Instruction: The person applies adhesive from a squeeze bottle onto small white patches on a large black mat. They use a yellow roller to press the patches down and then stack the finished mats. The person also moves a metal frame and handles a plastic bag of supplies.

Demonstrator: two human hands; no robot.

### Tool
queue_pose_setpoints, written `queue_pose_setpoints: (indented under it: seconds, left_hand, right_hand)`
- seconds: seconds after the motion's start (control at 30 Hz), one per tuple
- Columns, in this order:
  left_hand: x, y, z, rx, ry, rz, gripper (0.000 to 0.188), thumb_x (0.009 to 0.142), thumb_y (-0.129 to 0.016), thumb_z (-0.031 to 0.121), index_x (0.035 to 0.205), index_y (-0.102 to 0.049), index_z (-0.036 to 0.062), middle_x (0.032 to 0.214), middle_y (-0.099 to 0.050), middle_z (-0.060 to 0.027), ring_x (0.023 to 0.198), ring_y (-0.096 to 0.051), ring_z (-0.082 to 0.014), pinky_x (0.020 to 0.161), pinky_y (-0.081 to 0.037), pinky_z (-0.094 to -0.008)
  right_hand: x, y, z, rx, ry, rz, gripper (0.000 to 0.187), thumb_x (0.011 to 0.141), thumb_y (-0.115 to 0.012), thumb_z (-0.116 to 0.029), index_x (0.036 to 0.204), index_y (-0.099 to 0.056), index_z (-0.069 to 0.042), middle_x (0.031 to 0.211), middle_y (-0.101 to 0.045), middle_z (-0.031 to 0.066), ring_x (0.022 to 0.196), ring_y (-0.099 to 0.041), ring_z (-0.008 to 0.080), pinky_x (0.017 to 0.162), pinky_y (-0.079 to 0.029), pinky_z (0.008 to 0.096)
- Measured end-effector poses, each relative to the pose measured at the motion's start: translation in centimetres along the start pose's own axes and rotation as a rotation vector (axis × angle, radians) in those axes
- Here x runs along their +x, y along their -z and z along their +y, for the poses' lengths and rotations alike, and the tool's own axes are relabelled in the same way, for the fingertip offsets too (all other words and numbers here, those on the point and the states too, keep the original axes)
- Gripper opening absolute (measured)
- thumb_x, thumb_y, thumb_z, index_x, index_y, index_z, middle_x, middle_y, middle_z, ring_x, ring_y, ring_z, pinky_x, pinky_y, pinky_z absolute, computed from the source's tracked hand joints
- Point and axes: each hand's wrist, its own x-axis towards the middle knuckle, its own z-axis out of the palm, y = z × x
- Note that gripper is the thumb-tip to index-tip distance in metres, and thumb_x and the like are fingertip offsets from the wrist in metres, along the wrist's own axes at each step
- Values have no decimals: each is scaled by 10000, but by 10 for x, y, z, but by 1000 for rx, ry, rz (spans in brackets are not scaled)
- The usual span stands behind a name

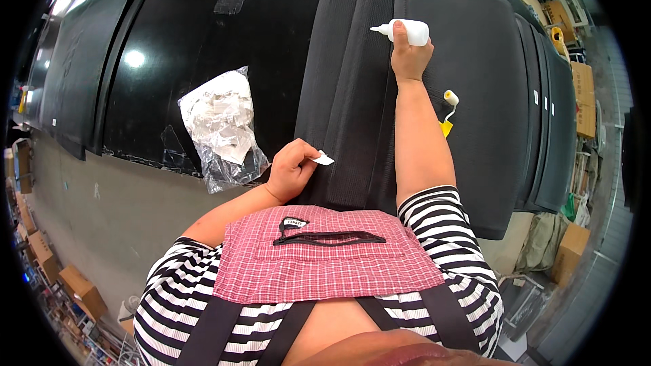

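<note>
Hands first. The right hand (411, 56) is far out in front, with the arm stretched straight. It is closed around a white bottle (405, 31) — the fingers are wrapped over it and the thumb runs up its side. The bottle lies sideways in the hand, and its thin tip points to the left. The tip is just above a long dark strip (352, 88) that runs up the middle of the desk (115, 203).

The left hand (291, 169) is close to the body. It is curled almost shut, and its fingers pinch a small white scrap (323, 159). The scrap sticks out to the right, over the left edge of the strip. The hand sits at the near end of the strip.

Left of that hand lies a clear bag (224, 129) full of white scraps. It rests on a shiny black sheet (183, 41) and hangs a bit over the sheet's near edge onto the grey desk.

Right of the right arm sits a small roller (449, 110) with a white head and a yellow handle — it lies on a big black mat (481, 88), near the arm but not touching it.

The person wears a black-and-white striped shirt and a red checked apron (325, 257).
</note>
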Motion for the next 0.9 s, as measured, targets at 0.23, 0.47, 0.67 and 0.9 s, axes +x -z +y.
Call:
queue_pose_setpoints:
  seconds: [0.23,0.47,0.67,0.9]
  left_hand:
    - [-1,-1,-3,14,-15,9,181,763,-684,-86,890,-635,33,811,-625,-90,699,-605,-262,632,-480,-351]
    - [-2,-2,-6,3,-22,5,192,764,-649,-101,903,-641,32,834,-629,-99,726,-613,-262,648,-480,-337]
    - [0,-1,0,7,-30,23,160,782,-684,-81,884,-635,33,810,-623,-85,699,-605,-256,632,-477,-348]
    - [0,-2,-2,3,-23,27,152,787,-693,-75,882,-640,31,811,-624,-85,692,-604,-247,625,-475,-338]
  right_hand:
    - [0,-1,-3,-95,1,-71,385,852,-679,-460,762,-732,-89,735,-711,94,747,-662,331,784,-462,443]
    - [-2,2,-1,-86,-7,-86,369,867,-666,-416,762,-725,-67,728,-711,118,695,-680,339,699,-515,456]
    - [-3,4,-4,-35,14,-102,343,873,-655,-392,776,-732,-72,735,-711,136,681,-686,354,676,-538,454]
    - [-6,7,-3,-18,-12,-131,343,862,-661,-384,779,-732,-59,740,-713,152,689,-694,369,672,-543,445]
